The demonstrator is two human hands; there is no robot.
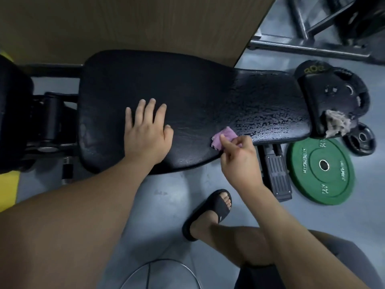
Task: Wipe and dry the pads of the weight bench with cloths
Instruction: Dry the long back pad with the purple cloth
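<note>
The long black back pad (187, 97) of the weight bench lies across the middle of the view, its right part beaded with wet droplets. My left hand (146, 130) rests flat on the pad's left half, fingers spread. My right hand (237, 151) pinches a small pink cloth (224, 136) against the pad's near edge, beside the wet patch. A second black pad (14, 113) sits at the far left. A beige cloth (336, 124) lies bunched on the black block at the bench's right end.
A green weight plate (320, 170) lies on the grey floor at right, with black plates (343, 90) behind it and a small one (360, 138) beside it. A steel rack frame (308, 42) stands at the back right, a wooden panel (135, 24) behind the bench. My sandalled foot (210, 213) stands near.
</note>
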